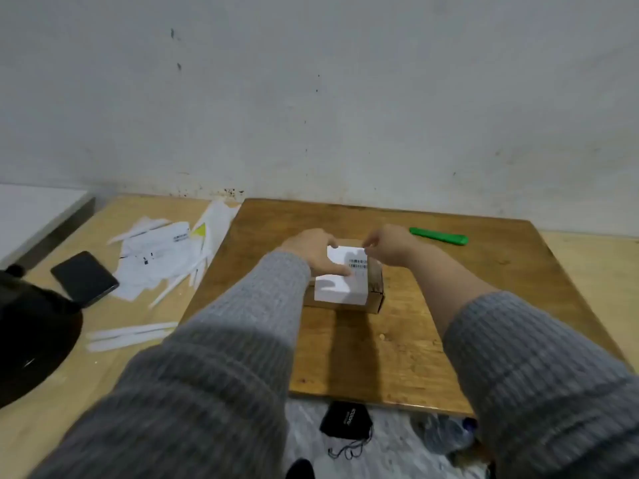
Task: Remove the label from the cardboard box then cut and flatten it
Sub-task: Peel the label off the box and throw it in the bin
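Two grey knitted sleeves (pixel 214 375) fill the near part of the view, reaching forward over a dark wooden board (pixel 449 323) that lies on the lighter worktop (pixel 52 409). At about the middle of the board sits the small cardboard box (pixel 375 281), its top almost wholly covered by a white label (pixel 342 285) with barcodes printed near its far edge. The left hand (pixel 311 250) rests on the box's far-left side, its thumb lying flat across the label as if to steady the box; its fingers look fairly straight, pressing and not curling round anything. The right hand (pixel 389 245) is at the label's far-right corner with fingertips brought close together, apparently pinching or picking at that corner, though blur makes the grip hard to confirm. This looks like the first step, the label removal, barely begun: the label is lying flat on the box. The next move probably calls for lifting that corner and peeling slowly toward the body while the left hand holds the box down, so the paper does not tear. A green cutter (pixel 439 235) waits on the board to the right, well apart from the box. To the left lie loose white papers (pixel 155 257) and a dark phone (pixel 84 278).
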Motion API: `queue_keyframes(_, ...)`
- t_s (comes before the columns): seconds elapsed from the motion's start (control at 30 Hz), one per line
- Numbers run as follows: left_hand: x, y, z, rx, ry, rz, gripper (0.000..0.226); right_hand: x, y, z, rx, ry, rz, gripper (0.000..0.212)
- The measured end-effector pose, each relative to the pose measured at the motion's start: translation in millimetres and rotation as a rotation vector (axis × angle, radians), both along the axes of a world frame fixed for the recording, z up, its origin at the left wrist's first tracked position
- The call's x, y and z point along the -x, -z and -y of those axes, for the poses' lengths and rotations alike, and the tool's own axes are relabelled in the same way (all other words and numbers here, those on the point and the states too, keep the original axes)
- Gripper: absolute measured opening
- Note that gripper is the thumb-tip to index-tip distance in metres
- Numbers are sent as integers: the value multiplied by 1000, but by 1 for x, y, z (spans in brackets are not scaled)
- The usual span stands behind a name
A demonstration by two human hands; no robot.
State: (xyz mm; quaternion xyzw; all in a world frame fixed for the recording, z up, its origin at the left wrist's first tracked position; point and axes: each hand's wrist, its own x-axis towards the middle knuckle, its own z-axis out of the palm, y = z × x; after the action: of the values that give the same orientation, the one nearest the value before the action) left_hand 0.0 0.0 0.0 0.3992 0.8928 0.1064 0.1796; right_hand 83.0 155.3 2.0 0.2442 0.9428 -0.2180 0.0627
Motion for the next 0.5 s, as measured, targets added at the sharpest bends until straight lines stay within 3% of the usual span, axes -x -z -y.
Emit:
queue_keyframes(0.1,11,29,2,166,125,-64,109,13,21,-6,-1,70,71,34)
queue_keyframes(0.17,18,55,5,229,196,-79,119,21,39,-10,8,90,96,34)
queue_keyframes(0.5,68,91,-25,77,188,-140,108,64,69,-40,18,221,-159,33)
